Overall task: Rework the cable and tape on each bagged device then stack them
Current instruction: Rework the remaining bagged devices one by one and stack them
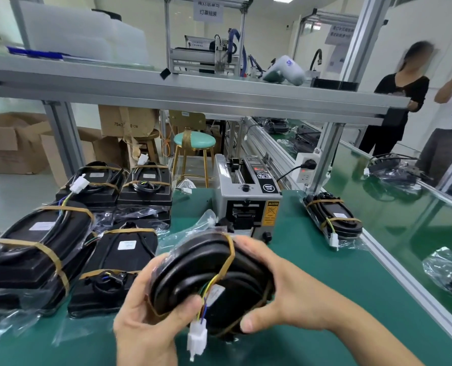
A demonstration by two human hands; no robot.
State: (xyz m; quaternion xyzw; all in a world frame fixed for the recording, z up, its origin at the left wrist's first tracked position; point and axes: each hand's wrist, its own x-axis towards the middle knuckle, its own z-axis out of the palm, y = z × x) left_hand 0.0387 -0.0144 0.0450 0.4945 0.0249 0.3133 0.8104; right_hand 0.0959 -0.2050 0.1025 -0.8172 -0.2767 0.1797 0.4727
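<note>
A green-matted workbench (312, 260) framed in aluminium rails sits in a bright factory room, with cardboard boxes (11, 143) and a teal-cushioned stool (194, 140) beyond its far edge. Above the near centre of the mat, the person holds a black bagged device (211, 281) in both hands, clear of the surface and tilted toward the camera. The left hand (151, 320) is curled around the device's lower left edge, thumb pressed on its face and fingers wrapped underneath. The right hand (280, 291) grips the right side, fingers curled over the top rim and thumb pushing against the lower edge. A strip of brown tape (228, 253) crosses the device's upper part. A cable of coloured wires (206, 291) runs down its face to a white connector (197, 339), which hangs free below the device between the two hands.

To the left lies a group of taped, bagged devices (34, 249), some stacked on one another. Just behind the held device stands a grey automatic tape dispenser (246, 194). One more taped device (333, 217) lies alone at the right edge of the mat. Two people (401, 101) stand at the far right.
</note>
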